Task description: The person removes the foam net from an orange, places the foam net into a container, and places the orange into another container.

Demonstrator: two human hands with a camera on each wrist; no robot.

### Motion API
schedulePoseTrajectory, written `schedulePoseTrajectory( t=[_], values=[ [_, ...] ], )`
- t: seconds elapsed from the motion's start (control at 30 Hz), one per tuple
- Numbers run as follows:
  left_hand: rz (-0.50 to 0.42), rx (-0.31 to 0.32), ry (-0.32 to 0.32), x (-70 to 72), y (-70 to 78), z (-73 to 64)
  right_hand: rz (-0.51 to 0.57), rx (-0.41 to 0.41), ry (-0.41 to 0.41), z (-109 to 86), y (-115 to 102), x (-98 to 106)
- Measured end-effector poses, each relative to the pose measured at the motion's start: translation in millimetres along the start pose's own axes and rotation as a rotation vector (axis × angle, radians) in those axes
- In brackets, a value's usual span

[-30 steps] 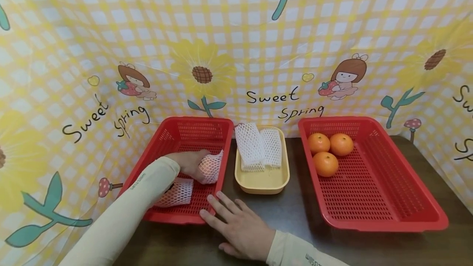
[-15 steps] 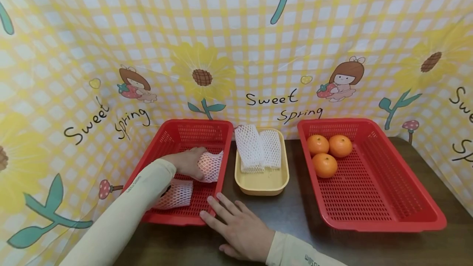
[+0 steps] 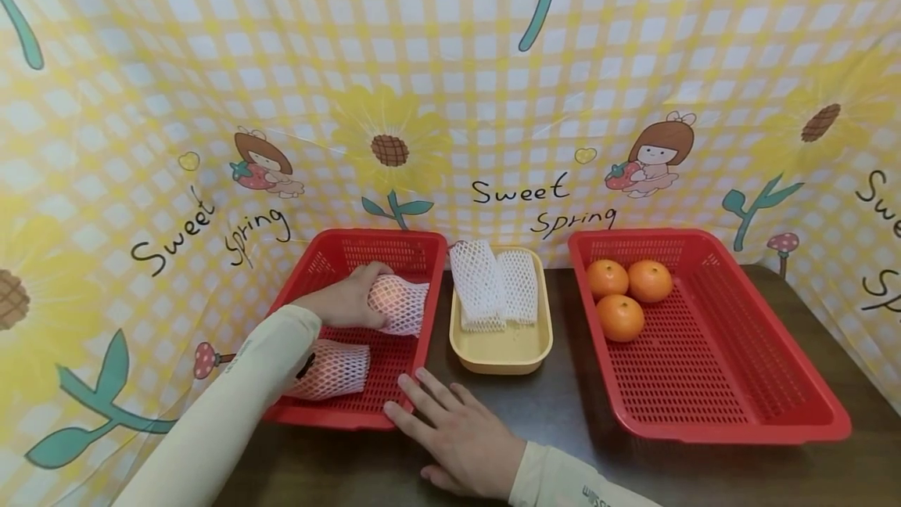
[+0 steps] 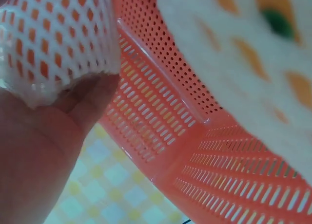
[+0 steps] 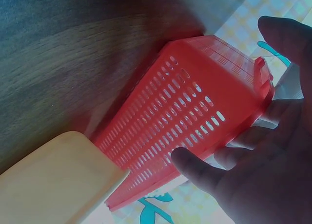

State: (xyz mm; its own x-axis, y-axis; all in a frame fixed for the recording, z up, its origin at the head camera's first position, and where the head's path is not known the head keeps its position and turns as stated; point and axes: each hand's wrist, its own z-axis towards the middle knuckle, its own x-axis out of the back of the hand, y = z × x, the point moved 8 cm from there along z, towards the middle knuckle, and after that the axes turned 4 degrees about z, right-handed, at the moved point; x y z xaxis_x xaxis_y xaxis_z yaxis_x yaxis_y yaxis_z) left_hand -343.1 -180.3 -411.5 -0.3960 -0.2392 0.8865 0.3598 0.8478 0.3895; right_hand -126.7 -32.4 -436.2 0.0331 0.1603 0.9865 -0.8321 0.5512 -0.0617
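Observation:
Inside the left red basket (image 3: 336,418), my left hand (image 3: 348,300) grips an orange in a white foam net (image 3: 398,303), close to the basket's right wall. The net's loose end points right, toward that wall. Nearer the front lies a second netted orange (image 3: 336,371), partly behind my left sleeve; its net and green stem spot loom blurred in the left wrist view (image 4: 234,53). My right hand (image 3: 466,443) is spread with straight fingers, its fingertips at the front right corner of the same basket's rim.
Between the baskets stands a yellow tray (image 3: 500,354) holding white foam nets (image 3: 479,288). The right red basket (image 3: 711,430) has three bare oranges (image 3: 620,318) in its back left corner. A checked cloth (image 3: 493,100) hangs behind the dark wooden table (image 3: 563,405).
My left hand has shifted the netted orange a little toward the back of the left basket and tilted it. My right hand stays at the basket corner.

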Motion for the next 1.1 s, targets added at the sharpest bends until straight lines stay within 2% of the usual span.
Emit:
schedulePoseTrajectory(
  t=[0.37,0.7,1.0,1.1],
  values=[
    [-0.155,-0.088,0.097,17.6,1.0,-12.8,-0.023,0.01,0.026,0.5,-1,1],
    [-0.19,-0.178,0.165,30.3,7.3,-21.3,-0.019,0.014,0.038,0.1,-1,2],
    [-0.187,-0.178,0.188,33.8,16.5,-30.0,-0.037,0.011,0.044,0.2,-1,0],
    [-0.182,-0.195,0.198,34.9,22.0,-33.9,-0.041,0.013,0.052,-0.1,0,0]
  ],
)
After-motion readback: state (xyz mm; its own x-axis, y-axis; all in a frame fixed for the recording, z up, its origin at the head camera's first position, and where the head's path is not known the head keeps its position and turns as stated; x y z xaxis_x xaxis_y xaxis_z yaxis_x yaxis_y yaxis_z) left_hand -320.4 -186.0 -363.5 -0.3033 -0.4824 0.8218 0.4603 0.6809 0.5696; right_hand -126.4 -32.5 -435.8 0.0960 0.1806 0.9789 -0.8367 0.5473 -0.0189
